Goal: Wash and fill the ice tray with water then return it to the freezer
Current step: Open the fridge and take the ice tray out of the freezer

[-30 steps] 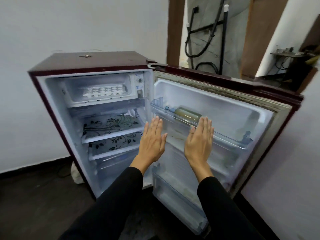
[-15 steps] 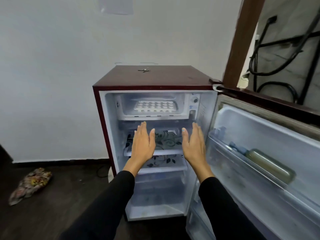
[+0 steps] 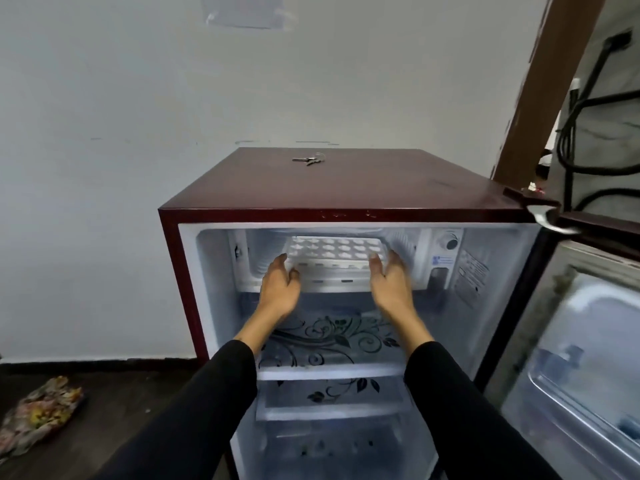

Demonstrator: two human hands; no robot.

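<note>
- Ice tray [image 3: 332,252] in freezer compartment [image 3: 408,271], long axis left-right, directly ahead between both hands.
- Left hand [image 3: 278,284], right hand [image 3: 388,280]: fingers curling at tray ends; grip unconfirmed, equally near.

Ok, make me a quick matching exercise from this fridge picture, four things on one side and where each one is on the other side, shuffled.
Things:
1. ice tray
2. keys
3. floral cloth
4. thermostat dial

Places:
A. on the floor, left of the fridge
B. on top of the fridge
C. in the freezer compartment, between the left hand and the right hand
D. on the panel right of the freezer compartment

Pairs: 1-C, 2-B, 3-A, 4-D
</note>
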